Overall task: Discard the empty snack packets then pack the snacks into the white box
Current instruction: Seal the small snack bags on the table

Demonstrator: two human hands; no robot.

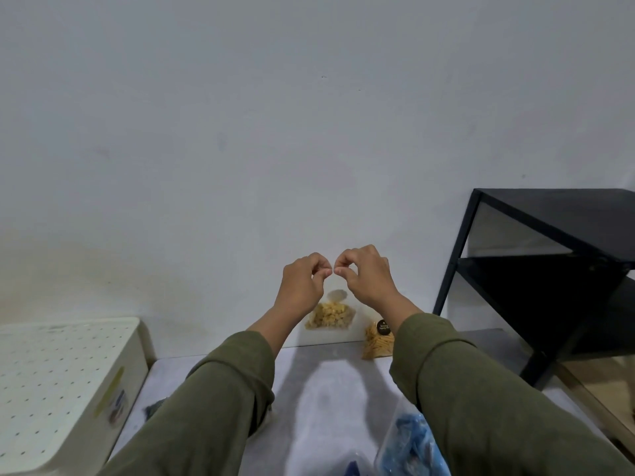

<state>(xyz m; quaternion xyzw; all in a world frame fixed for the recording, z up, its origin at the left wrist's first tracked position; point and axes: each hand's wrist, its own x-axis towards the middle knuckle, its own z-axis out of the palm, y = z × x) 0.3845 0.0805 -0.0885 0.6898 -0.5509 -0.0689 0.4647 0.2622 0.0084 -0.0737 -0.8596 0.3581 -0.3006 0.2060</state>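
A clear snack packet (330,316) with yellow pieces in its bottom hangs in front of the wall, above the table's back edge. My left hand (304,286) and my right hand (366,274) are raised side by side, fingertips pinched together almost touching, right above the packet's see-through top. A second snack packet (377,343), holding thin yellow sticks and bearing a black round sticker, lies on the table just under my right wrist. The white box (68,379), its dotted lid on, stands at the left edge of the table.
A black metal shelf (536,269) stands at the right against the wall. A clear bag with blue contents (412,448) lies near the front, below my right sleeve. A small dark item (154,409) peeks out beside the white box. The grey tabletop (326,389) lies between my arms.
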